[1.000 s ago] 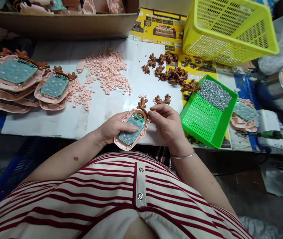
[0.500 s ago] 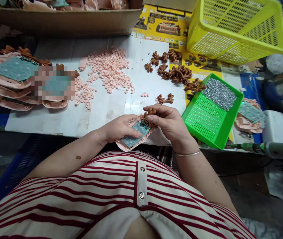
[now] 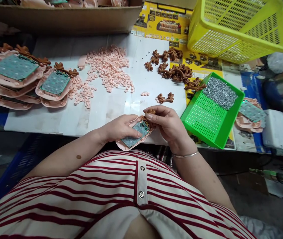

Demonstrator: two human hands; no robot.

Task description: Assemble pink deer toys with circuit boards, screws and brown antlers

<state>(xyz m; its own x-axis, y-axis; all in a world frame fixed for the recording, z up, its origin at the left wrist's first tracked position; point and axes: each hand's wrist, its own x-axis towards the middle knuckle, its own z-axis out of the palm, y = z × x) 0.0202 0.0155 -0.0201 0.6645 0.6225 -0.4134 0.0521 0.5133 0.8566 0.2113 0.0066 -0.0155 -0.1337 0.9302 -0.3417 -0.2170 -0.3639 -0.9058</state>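
My left hand (image 3: 121, 128) grips a pink plastic shell (image 3: 124, 146) near the table's front edge, its thumb lying across the grey-green circuit board (image 3: 137, 130) inside. In my right hand (image 3: 167, 123), thumb and fingers pinch a brown antler-shaped plastic piece (image 3: 151, 112) at the shell's upper right rim. My fingers partly hide that piece, so I cannot tell whether it is seated. Just beyond lies a loose brown antler piece (image 3: 165, 98). A few small pink rings (image 3: 145, 94) are beside it, and a larger pile of pink rings (image 3: 108, 66) spreads farther back.
Shells with boards (image 3: 54, 83) are stacked at left. More brown antler pieces (image 3: 178, 71) lie at back right. A green basket (image 3: 206, 122) holds silver screws (image 3: 219, 93). A yellow crate (image 3: 238, 43) and cardboard box (image 3: 64, 21) stand behind. A power screwdriver (image 3: 275, 174) hangs at right.
The screwdriver at right has dropped lower and swung away from the table edge. My right hand has shifted slightly, bringing the brown piece lower against the shell's rim. My left hand stays put.
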